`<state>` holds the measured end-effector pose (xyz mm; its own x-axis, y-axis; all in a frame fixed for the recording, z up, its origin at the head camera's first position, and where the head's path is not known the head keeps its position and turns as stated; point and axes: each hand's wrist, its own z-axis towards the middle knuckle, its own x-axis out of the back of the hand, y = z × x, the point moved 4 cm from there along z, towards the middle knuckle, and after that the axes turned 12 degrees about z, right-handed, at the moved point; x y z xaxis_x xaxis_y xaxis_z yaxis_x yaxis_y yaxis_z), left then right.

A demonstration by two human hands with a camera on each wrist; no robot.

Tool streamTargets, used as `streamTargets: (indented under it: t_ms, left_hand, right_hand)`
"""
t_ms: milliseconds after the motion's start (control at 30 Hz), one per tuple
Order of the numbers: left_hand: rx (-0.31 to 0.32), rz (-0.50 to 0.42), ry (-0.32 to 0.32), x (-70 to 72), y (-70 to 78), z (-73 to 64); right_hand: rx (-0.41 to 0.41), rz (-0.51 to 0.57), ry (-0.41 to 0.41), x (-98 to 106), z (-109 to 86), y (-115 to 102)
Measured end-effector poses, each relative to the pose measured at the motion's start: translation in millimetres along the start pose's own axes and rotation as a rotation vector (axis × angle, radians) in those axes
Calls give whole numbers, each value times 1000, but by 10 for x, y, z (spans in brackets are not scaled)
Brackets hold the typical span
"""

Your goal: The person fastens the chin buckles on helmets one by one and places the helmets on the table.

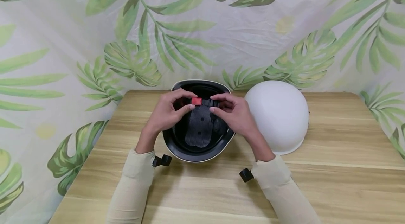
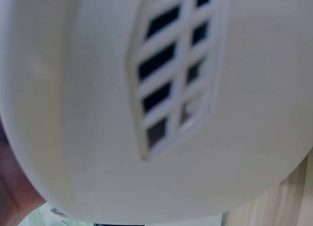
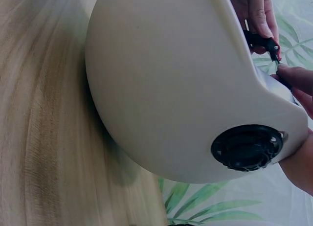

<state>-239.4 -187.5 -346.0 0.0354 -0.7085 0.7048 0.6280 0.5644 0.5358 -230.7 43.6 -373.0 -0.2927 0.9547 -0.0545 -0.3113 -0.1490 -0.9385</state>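
Observation:
An upturned white helmet (image 1: 177, 153) with a black lining lies open side up in front of me. Over its opening my left hand (image 1: 164, 110) pinches the red end of a chin-strap buckle (image 1: 197, 101) between thumb and fingers. The black end (image 1: 207, 102) is pinched by my right hand (image 1: 235, 112), and the two ends sit close together in line. In the left wrist view the helmet's white shell and a slatted vent (image 2: 168, 69) fill most of the picture. A round black fitting (image 3: 247, 147) shows on its side in the right wrist view.
A second white helmet (image 1: 276, 115) rests dome up on the wooden table (image 1: 341, 146), just right of my right hand. Behind the table hangs a leaf-patterned cloth (image 1: 190, 23). Black wrist mounts (image 1: 246, 174) stick out from both sleeves.

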Motion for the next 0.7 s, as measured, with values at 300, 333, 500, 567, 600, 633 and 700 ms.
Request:
streamTargets:
  t_ms: [300,333,500,567,600,633,700]
  left_hand:
    - [-15,43,3,-10,60,2]
    - [-12,42,4,-8,63,0]
    - [-5,37,3,-12,71,-2]
    - [-1,37,2,-13,72,-1]
    - [0,39,0,-12,75,0]
    - [0,42,-2,-15,76,-1]
    - [-4,47,-8,-19,80,0]
  right_hand:
    - [20,7,-3,10,-1,6]
    - [21,9,1,14,1,9]
    - [28,17,3,16,3,22]
    - [31,22,-6,12,3,24]
    - [32,23,-11,9,2,24]
    - [31,24,-17,6,1,23]
    - [30,24,-26,2,-1,21]
